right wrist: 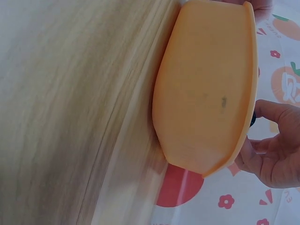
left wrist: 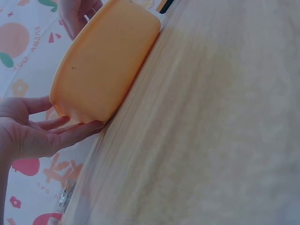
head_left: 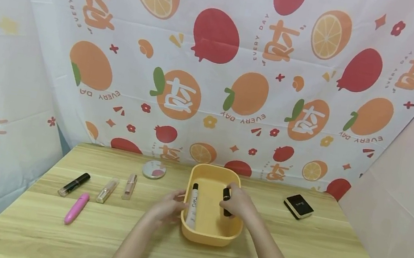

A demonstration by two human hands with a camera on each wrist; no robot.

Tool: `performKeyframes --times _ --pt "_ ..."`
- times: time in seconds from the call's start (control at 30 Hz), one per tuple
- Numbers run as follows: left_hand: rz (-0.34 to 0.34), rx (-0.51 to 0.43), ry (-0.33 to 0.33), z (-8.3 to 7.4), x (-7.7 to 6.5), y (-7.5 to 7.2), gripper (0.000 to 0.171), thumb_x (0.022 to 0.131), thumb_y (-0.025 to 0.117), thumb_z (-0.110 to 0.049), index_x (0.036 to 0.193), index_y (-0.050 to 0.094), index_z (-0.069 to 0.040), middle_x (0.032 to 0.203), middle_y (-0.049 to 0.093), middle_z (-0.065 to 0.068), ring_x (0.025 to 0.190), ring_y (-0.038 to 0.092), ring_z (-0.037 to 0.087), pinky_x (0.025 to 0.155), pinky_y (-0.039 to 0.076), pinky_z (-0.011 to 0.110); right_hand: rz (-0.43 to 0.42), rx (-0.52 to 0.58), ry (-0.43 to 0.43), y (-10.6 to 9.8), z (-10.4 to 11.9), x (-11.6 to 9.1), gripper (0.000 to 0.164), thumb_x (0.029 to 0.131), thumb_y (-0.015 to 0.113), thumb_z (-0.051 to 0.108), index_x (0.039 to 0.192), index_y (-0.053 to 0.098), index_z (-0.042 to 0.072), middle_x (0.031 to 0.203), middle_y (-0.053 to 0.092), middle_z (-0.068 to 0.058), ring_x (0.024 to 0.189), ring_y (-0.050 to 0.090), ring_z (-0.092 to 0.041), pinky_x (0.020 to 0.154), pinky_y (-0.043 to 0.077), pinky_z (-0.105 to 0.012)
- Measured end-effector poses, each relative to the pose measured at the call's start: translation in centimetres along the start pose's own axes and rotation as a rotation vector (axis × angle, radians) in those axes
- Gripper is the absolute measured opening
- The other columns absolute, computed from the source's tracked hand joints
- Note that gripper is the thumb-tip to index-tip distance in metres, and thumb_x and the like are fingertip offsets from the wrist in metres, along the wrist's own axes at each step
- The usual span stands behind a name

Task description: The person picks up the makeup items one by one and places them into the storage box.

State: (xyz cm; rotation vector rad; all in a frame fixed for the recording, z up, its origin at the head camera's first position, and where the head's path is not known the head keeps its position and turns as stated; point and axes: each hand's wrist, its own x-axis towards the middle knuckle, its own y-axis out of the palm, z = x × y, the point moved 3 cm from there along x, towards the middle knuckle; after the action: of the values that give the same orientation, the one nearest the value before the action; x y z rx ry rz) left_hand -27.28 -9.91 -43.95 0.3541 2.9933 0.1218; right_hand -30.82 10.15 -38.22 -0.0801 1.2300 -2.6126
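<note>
A yellow plastic basket (head_left: 209,239) stands mid-table. Inside it, along the left wall, lies a white tube with a black cap (head_left: 192,208) marked "TWG". My right hand (head_left: 237,202) reaches over the right rim and pinches a black cosmetic tube (head_left: 226,212) with a thin gold band, inside the basket. In the right wrist view the basket wall hides most of this tube from sight. My left hand (head_left: 169,208) rests against the basket's left side. In the left wrist view its fingers (left wrist: 77,133) lie fairly straight along the outer wall, with the thumb near the rim.
Left of the basket lie a black tube with a clear end (head_left: 74,184), a pink tube (head_left: 77,209), a clear tube (head_left: 108,190), a pinkish tube (head_left: 129,186) and a round compact (head_left: 153,169). At right lies a black square case (head_left: 298,206). A printed curtain (head_left: 205,138) hangs behind the table.
</note>
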Motion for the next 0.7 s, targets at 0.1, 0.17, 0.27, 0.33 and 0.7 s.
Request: performKeyframes --times 0.1,0.17,0.27,0.33,0.7 --pt "-0.01 -0.009 -0.016 0.0 0.1 0.1 0.06 0.088 0.052 -0.003 0.139 0.022 0.01 0.138 0.027 0.032 0.12 0.037 0.044 0.089 0.042 0.053 0.014 0.005 0.0 0.4 0.1 0.1 0.05 0.077 0.065 0.004 0.122 0.043 -0.003 0.08 0.053 -0.015 0.052 0.058 -0.02 0.047 0.053 -0.037" --pt "-0.015 -0.015 -0.017 0.0 0.1 0.1 0.059 0.088 0.051 -0.001 0.139 0.023 0.01 0.138 0.027 0.033 0.12 0.037 0.044 0.088 0.042 0.053 0.02 0.004 -0.003 0.6 0.2 0.2 0.051 0.076 0.065 0.003 0.121 0.043 -0.003 0.08 0.053 -0.015 0.052 0.058 -0.02 0.047 0.053 -0.038" --pt "-0.011 -0.013 -0.022 -0.1 0.0 0.2 0.059 0.088 0.051 -0.002 0.139 0.022 0.01 0.138 0.026 0.033 0.12 0.037 0.044 0.089 0.041 0.053 0.024 -0.004 -0.015 1.0 0.4 0.2 0.051 0.075 0.066 0.003 0.121 0.043 -0.004 0.082 0.053 -0.015 0.052 0.057 -0.02 0.046 0.053 -0.038" --pt "0.002 -0.014 -0.02 0.1 0.1 0.2 0.061 0.089 0.052 -0.003 0.14 0.021 0.009 0.139 0.026 0.032 0.121 0.037 0.043 0.09 0.041 0.053 0.024 -0.008 -0.018 1.3 0.6 0.3 0.052 0.075 0.066 0.003 0.12 0.043 -0.005 0.083 0.053 -0.016 0.052 0.057 -0.02 0.044 0.053 -0.037" --pt "0.011 -0.057 -0.031 1.2 1.0 -0.4 0.064 0.087 0.054 -0.004 0.141 0.021 0.007 0.14 0.024 0.031 0.122 0.035 0.044 0.088 0.043 0.052 0.061 -0.057 -0.039 2.8 1.4 0.5 0.052 0.075 0.067 0.004 0.12 0.042 -0.006 0.088 0.055 -0.018 0.048 0.057 -0.018 0.042 0.052 -0.032"
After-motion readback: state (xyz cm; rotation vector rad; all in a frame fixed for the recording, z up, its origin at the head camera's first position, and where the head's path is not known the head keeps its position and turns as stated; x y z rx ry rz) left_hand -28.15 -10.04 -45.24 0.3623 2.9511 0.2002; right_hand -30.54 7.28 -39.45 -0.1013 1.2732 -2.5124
